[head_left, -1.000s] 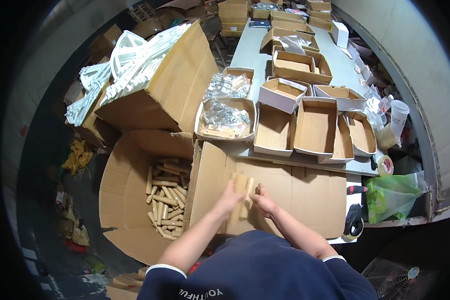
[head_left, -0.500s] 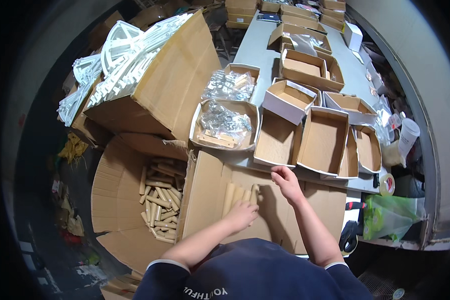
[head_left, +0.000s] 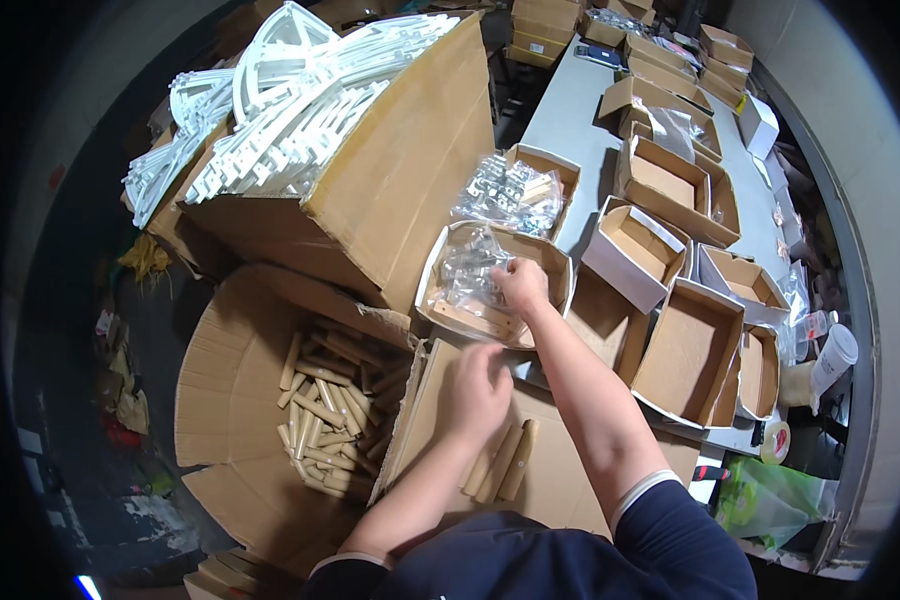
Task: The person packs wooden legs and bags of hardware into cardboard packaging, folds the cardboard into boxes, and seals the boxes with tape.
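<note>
My right hand (head_left: 522,287) reaches into a white-rimmed cardboard tray (head_left: 560,263). Its fingers are pinched on the edge of a clear plastic bag of small metal hardware (head_left: 470,268). Light wooden strips (head_left: 482,322) lie beneath the bag in the same tray. Nearer to me my left hand (head_left: 478,392) hovers above a flat cardboard surface (head_left: 570,470), its fingers smeared by motion. Beside it, tan cylindrical rods (head_left: 516,462) lie side by side on the cardboard.
At the left, an open carton (head_left: 225,380) holds many loose rods (head_left: 335,415). Behind it stands a tall carton (head_left: 410,150) of white slatted parts (head_left: 310,110). Shallow cardboard trays (head_left: 692,345) crowd the table's right side, near a tape roll (head_left: 775,442) and a green bag (head_left: 770,500).
My right hand has moved forward and left into the hardware tray, onto the plastic bag. My left hand has left the rods and lifted forward. The view has shifted left.
</note>
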Tool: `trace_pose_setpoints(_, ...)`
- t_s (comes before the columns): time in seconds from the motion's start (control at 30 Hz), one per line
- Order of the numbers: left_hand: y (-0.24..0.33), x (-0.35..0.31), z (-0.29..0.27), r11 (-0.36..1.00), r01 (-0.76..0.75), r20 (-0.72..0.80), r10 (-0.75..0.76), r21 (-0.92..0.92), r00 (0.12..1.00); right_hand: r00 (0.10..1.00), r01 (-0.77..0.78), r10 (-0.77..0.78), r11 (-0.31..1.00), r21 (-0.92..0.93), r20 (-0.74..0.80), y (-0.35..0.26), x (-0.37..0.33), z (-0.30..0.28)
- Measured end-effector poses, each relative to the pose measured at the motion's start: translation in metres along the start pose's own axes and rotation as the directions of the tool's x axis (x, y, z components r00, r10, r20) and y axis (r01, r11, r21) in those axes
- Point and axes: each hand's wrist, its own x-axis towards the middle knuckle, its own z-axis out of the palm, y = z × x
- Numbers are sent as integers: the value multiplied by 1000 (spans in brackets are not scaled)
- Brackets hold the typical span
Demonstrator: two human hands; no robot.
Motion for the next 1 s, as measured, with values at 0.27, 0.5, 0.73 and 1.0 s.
trace_pose_setpoints(0.27, -26, 88, -1, 842, -155, 280, 4, 516, 960, 936, 348, -175, 575, 741, -304, 46, -113, -59)
trace_pose_setpoints(0.5, -13, 132, 18, 498, -666, 778, -27, 555, 628, 982, 81, 160, 154, 985, -105, 177, -284, -36)
trace_pose_setpoints(0.73, 3, 122, 10, 535, -719, 691, 308, 443, 654, 983, -104, 185, 587, 803, -9, 235, -331, 42)
trace_pose_setpoints(1.0, 51, 4, -6, 436, -900, 400, 824, 7, 402, 943, -323, 330, 939, 116, -47, 210, -293, 47)
